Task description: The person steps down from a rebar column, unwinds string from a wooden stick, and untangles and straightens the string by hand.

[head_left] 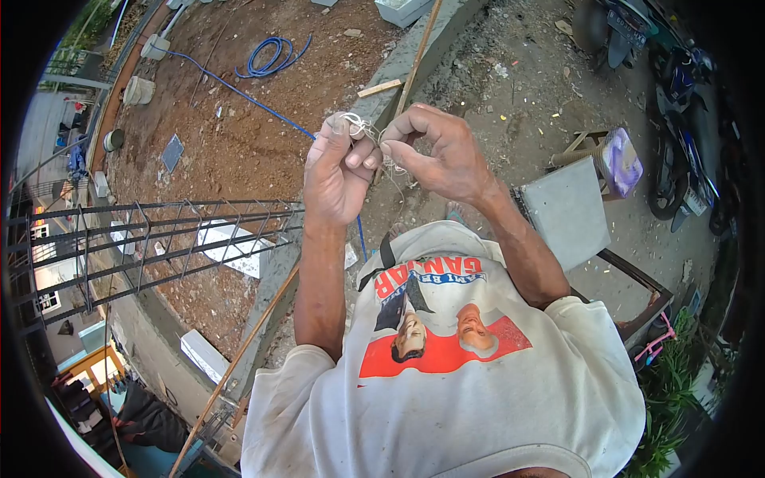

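Note:
Both my hands are raised close together in front of my chest, over the edge of the concrete beam. A tangle of thin pale string (356, 123) loops over the fingertips of my left hand (336, 171), whose fingers are curled around it. Just to the right, my right hand (442, 155) pinches part of the same string between thumb and forefinger. Loose thin strands hang below and between the two hands.
A steel rebar cage (151, 239) juts in from the left. A blue hose (271, 60) lies on reddish soil. A concrete beam (446, 48) runs diagonally, with a wood strip (380, 88) on it. Right are a grey board (564, 213), a stool (621, 163) and motorbikes (685, 151).

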Demonstrator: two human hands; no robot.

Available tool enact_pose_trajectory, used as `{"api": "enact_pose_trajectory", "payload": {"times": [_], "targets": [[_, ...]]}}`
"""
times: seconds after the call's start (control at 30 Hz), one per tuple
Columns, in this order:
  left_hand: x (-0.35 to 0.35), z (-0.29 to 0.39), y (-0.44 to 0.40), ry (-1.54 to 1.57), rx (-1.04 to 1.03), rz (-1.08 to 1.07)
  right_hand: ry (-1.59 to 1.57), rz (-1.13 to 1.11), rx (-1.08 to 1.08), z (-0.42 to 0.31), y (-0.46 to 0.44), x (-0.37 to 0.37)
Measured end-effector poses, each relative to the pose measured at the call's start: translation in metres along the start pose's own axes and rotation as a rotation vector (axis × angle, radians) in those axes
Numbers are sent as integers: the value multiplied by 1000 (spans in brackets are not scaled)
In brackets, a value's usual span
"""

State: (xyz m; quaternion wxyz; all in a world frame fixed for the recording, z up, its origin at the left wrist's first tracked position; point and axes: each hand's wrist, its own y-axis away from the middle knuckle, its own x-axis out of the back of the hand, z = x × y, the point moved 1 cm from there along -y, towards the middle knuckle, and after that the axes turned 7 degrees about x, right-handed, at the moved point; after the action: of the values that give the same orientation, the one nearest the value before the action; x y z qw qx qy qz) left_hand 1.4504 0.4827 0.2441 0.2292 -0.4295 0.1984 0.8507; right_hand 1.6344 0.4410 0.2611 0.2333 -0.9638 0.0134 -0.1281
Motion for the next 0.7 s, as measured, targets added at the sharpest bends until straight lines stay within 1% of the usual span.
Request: {"api": "enact_pose_trajectory", "payload": {"times": [0.07, 0.17, 0.23, 0.27, 0.33, 0.47, 0.53, 0.57, 0.63, 0.7], "targets": [[1, 1, 1, 6, 2, -11, -21, 20, 17, 1, 1, -2], [-2, 1, 2, -33, 24, -15, 27, 76, -4, -3, -2, -6], [-5, 1, 3, -69, 30, 51, 0, -16, -50, -3, -2, -6], [-6, 1, 2, -69, 28, 50, 0, -16, -48, -3, -2, -6], [-6, 2, 3, -74, 6, 43, -4, -106, -128, 0, 1, -5], [-1, 4, 4, -48, -26, 18, -43, -177, -95, 11, 10, 0], [4, 3, 4, -49, -23, -12, -272, -77, -260, 12, 15, -1], [5, 3, 4, -48, -21, -11, -272, -77, -261, 13, 15, -1], [5, 3, 4, -54, -16, 3, -488, -59, -260, 14, 15, -1], [5, 3, 4, -43, -23, 1, -472, -39, -279, 12, 17, 1]]}}
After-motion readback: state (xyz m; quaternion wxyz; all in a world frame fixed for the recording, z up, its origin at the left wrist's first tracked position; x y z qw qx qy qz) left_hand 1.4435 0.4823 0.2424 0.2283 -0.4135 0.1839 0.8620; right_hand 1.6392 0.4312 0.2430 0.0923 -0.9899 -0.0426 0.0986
